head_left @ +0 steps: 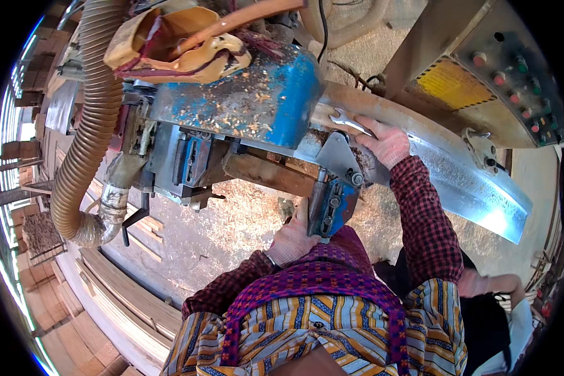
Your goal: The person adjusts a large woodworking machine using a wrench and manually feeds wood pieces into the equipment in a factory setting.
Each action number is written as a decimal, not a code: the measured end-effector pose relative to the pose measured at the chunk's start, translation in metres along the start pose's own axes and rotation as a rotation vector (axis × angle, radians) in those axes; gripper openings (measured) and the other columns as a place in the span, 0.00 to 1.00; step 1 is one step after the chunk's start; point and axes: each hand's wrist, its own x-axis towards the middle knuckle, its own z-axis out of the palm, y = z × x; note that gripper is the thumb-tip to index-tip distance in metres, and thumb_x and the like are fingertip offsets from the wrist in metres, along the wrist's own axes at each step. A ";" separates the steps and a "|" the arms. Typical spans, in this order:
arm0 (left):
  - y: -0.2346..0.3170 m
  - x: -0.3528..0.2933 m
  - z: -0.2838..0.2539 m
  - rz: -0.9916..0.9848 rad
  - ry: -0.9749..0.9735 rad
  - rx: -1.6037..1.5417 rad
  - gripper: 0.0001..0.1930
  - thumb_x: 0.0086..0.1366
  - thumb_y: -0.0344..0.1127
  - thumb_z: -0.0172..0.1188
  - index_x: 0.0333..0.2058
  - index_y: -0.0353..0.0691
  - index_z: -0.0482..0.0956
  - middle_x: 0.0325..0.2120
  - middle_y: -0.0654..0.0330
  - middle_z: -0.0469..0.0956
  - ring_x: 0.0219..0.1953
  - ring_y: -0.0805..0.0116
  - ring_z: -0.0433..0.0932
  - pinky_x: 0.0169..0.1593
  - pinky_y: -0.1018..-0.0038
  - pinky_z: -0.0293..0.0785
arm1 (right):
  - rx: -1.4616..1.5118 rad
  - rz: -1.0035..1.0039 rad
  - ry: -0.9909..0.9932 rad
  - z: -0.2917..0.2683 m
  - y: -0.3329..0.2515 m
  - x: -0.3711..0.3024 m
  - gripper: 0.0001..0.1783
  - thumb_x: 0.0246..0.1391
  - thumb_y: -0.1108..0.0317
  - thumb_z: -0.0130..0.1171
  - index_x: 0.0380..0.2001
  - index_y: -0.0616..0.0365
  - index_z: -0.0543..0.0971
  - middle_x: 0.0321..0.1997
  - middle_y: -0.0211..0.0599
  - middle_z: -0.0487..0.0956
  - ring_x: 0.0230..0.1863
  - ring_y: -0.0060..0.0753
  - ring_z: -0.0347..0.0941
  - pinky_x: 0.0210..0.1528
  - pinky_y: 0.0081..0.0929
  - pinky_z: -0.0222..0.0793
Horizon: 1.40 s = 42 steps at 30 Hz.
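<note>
1) Left: ribbed, brownish hose (84, 113), curved at its foot, top cut off by the frame
2) Lower left: long, flat wooden boards (125, 294), hard to trace near the dark rim
3) Upper middle: scuffed blue metal housing (282, 103), curved and strewn with wood chips
4) Centre, low: left hand (291, 243), thinly covered in pale knit, beside a slotted metal block (332, 213); fingers partly hidden, so I cannot tell their grip
5) Upper right of centre: smooth, open-ended steel wrench (351, 123), pinched in the right hand's (388, 144) fingers, far end obscured
6) Upper right: button-studded metal panel (511, 69)
</note>
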 end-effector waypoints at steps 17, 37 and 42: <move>-0.004 0.004 0.013 0.019 0.110 -0.043 0.55 0.54 0.39 0.71 0.72 0.42 0.40 0.52 0.37 0.75 0.47 0.39 0.80 0.47 0.57 0.78 | 0.296 0.058 0.230 0.011 0.007 -0.048 0.22 0.53 0.62 0.69 0.52 0.50 0.79 0.37 0.41 0.83 0.36 0.33 0.81 0.39 0.28 0.77; -0.003 -0.003 -0.007 0.003 -0.051 0.065 0.39 0.57 0.48 0.67 0.60 0.35 0.59 0.43 0.39 0.79 0.44 0.41 0.81 0.49 0.53 0.77 | -0.451 -0.388 -0.365 0.042 -0.069 -0.103 0.12 0.54 0.60 0.62 0.42 0.45 0.76 0.29 0.38 0.75 0.28 0.45 0.77 0.27 0.44 0.70; 0.001 -0.008 -0.015 -0.008 -0.078 -0.017 0.39 0.58 0.46 0.67 0.61 0.35 0.57 0.45 0.36 0.77 0.44 0.40 0.80 0.49 0.52 0.76 | -0.453 -0.360 -0.240 0.052 -0.074 -0.110 0.12 0.55 0.58 0.61 0.35 0.52 0.73 0.25 0.39 0.75 0.25 0.47 0.77 0.24 0.44 0.70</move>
